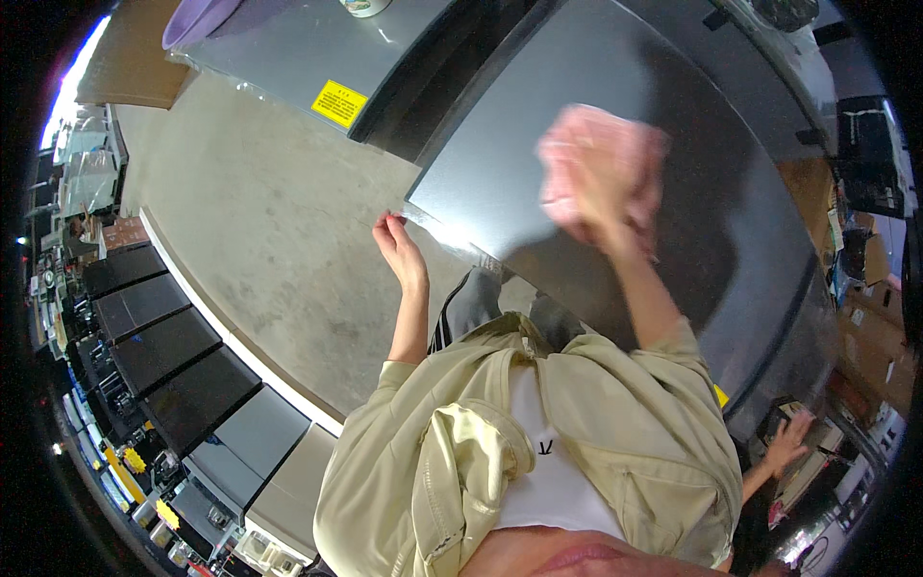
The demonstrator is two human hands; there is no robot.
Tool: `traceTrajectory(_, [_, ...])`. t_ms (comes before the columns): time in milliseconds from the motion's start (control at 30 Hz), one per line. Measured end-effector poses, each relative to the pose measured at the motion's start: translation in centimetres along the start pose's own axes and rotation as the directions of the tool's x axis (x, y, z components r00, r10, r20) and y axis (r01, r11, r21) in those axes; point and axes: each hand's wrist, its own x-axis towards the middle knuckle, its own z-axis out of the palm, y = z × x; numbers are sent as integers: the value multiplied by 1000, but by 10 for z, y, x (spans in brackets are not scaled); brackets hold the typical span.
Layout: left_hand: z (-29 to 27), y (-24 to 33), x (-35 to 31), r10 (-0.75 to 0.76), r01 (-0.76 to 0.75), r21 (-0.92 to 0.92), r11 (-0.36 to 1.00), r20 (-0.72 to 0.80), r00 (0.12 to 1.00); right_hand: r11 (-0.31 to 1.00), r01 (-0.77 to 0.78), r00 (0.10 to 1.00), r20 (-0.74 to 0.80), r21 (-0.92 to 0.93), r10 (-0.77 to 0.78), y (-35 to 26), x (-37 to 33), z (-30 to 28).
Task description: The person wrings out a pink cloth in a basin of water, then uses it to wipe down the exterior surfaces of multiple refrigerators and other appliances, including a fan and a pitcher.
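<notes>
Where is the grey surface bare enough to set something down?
Left of the pink cloth, toward the dark gap, and right of it, in shadow, the grey surface looks bare. The cloth and right hand occupy the middle; the left hand is near the left corner.

A glossy dark-grey tabletop (481, 144) stretches from twelve to four o'clock, a blurred pink cloth (567, 135) against it between one and two. At eleven, another grey surface (274, 58) bears a purple basin (195, 19) and yellow label (339, 103).
</notes>
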Motion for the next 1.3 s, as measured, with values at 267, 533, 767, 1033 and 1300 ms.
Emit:
traceTrajectory(267, [-5,8,37,175,-168,79,983,-99,980,716,648,749,-46,260,-661,-176,-9,25])
traceTrajectory(533, [35,54,36,597,-647,186,739,263,758,992,124,945,301,29,-127,-12,-84,-6])
traceTrajectory(767, [69,54,22,557,-828,470,306,617,556,582,-729,677,-251,-361,692,125,-2,-20])
traceTrajectory(1033, [76,52,22,560,-818,481,315,602,569,875,479,866,-205,70,-457,-80,129,26])
traceTrajectory(1300, [76,57,19,520,-836,474,278,657,545,972,211,935,-312,102,-170,-3,271,51])
